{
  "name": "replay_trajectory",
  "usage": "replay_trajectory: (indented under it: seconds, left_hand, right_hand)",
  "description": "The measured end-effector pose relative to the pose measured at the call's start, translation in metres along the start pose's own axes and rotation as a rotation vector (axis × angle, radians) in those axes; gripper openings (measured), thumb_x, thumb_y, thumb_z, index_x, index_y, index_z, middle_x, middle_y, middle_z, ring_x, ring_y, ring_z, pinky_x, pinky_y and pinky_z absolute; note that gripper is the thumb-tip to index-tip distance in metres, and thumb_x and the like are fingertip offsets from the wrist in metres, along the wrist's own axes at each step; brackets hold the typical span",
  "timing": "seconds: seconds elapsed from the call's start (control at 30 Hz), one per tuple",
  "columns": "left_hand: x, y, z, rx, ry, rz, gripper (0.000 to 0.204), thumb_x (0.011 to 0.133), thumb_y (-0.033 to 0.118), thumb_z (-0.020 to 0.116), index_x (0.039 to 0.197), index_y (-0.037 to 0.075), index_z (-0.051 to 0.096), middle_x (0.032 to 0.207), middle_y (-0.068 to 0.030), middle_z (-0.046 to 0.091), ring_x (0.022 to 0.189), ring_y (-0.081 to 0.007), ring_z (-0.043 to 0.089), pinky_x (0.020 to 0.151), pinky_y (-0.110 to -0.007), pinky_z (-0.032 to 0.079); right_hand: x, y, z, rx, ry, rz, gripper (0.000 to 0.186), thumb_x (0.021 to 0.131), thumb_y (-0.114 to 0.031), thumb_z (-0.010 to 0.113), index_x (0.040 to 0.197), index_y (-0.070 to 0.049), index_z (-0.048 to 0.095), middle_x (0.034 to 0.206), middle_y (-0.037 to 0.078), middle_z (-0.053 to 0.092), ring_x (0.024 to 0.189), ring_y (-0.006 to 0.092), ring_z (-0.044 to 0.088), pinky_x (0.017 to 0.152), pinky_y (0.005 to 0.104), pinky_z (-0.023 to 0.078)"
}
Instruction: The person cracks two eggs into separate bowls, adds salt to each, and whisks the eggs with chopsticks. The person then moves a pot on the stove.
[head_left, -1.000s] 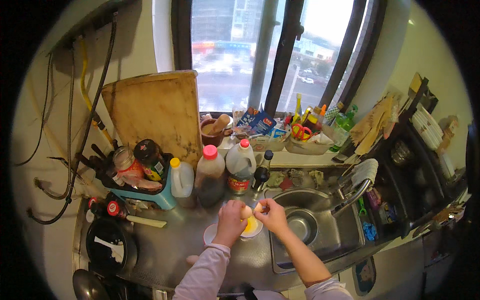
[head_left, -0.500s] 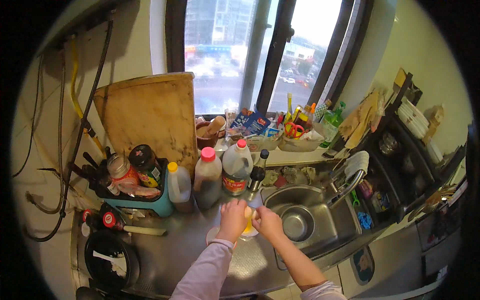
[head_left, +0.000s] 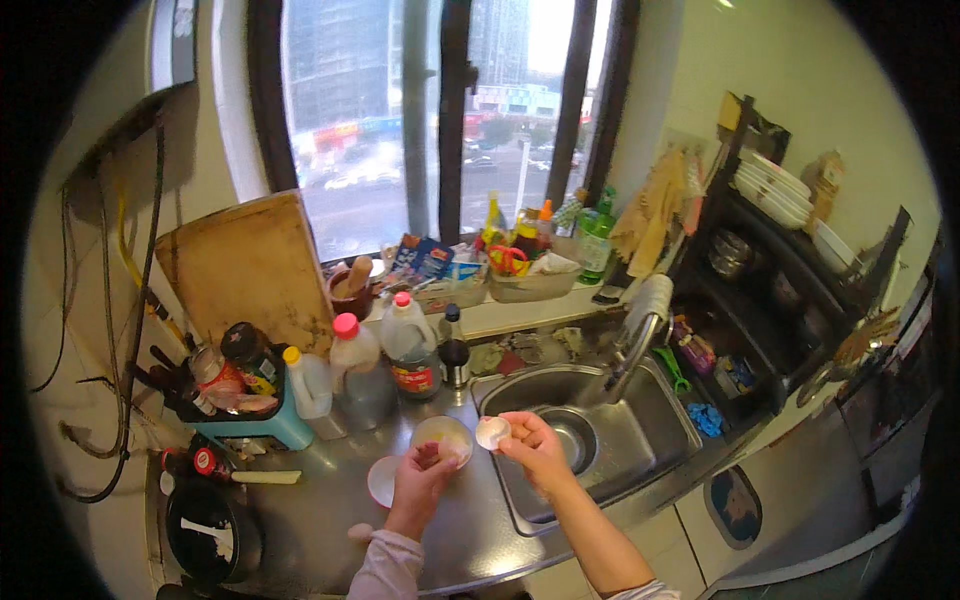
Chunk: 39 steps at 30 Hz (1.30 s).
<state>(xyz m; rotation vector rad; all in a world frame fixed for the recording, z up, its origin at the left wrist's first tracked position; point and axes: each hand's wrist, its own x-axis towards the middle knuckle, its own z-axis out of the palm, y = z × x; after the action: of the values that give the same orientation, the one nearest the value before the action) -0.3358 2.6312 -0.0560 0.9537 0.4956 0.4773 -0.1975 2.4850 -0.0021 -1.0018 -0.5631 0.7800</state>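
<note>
At the left rim of the silvery steel sink [head_left: 645, 430], the right hand [head_left: 537, 452] pinches a pale, cup-shaped eggshell piece [head_left: 491, 432]; the left hand [head_left: 416, 492], its fingertips close together — whether on anything I cannot tell — is at the round, pale bowl [head_left: 419, 431] just left of the sink. Squeezing or tipping the thin shell could drop bits or drips beside the sink. Farther left of the sink, the loose, oval, pale-brown egg [head_left: 360, 533] could roll if nudged.

A wooden board [head_left: 245, 270] leans behind bottles [head_left: 360, 378], and dishes [head_left: 772, 190] top a black rack [head_left: 763, 240].
</note>
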Motion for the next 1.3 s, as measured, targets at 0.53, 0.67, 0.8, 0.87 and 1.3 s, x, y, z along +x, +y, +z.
replay_trajectory:
  seconds: [0.53,0.67,0.8,0.87,1.3]
  left_hand:
    - [-0.131,-0.074,0.2,-0.38,-0.829,-0.435,0.051,0.069,-0.013,0.074,0.112,0.007,0.055,0.115,-0.0056,0.059,0.107,-0.0212,0.059,0.092,-0.037,0.051]
    - [-0.146,-0.11,0.234,-0.344,-0.916,-0.492,0.05,0.07,-0.013,0.073,0.111,0.007,0.055,0.118,-0.005,0.056,0.111,-0.0206,0.056,0.091,-0.036,0.051]
    - [-0.162,-0.129,0.273,-0.277,-1.035,-0.661,0.049,0.07,-0.014,0.073,0.11,0.007,0.055,0.119,-0.0064,0.056,0.111,-0.0217,0.057,0.09,-0.036,0.052]
    - [-0.171,-0.138,0.29,-0.186,-1.074,-0.71,0.049,0.07,-0.014,0.073,0.11,0.008,0.055,0.12,-0.0066,0.056,0.111,-0.0222,0.057,0.091,-0.037,0.051]
    - [-0.264,-0.221,0.314,0.136,-1.396,-1.103,0.066,0.071,0.004,0.079,0.128,0.01,0.047,0.123,-0.0058,0.056,0.116,-0.0237,0.054,0.095,-0.042,0.048]
  right_hand:
    - [-0.239,-0.153,-0.105,-0.351,-0.05,-0.312,0.041,0.08,-0.009,0.073,0.118,0.0,0.059,0.122,0.017,0.062,0.117,0.0238,0.057,0.102,0.0381,0.042]
    - [-0.287,-0.169,-0.129,-0.607,-0.011,-0.316,0.042,0.077,-0.01,0.074,0.116,-0.001,0.062,0.12,0.016,0.064,0.113,0.0264,0.06,0.099,0.0398,0.044]
    - [-0.343,-0.177,-0.15,-0.76,0.106,-0.329,0.042,0.074,-0.013,0.074,0.114,-0.003,0.064,0.118,0.014,0.065,0.11,0.0279,0.06,0.097,0.0403,0.045]
    - [-0.371,-0.176,-0.16,-0.785,0.169,-0.323,0.048,0.074,-0.016,0.075,0.118,-0.003,0.062,0.119,0.013,0.064,0.111,0.0275,0.06,0.097,0.0401,0.044]
    - [-0.522,-0.078,-0.108,-0.919,0.831,0.051,0.076,0.073,-0.023,0.075,0.139,-0.008,0.042,0.117,0.017,0.058,0.104,0.0343,0.059,0.087,0.0413,0.048]
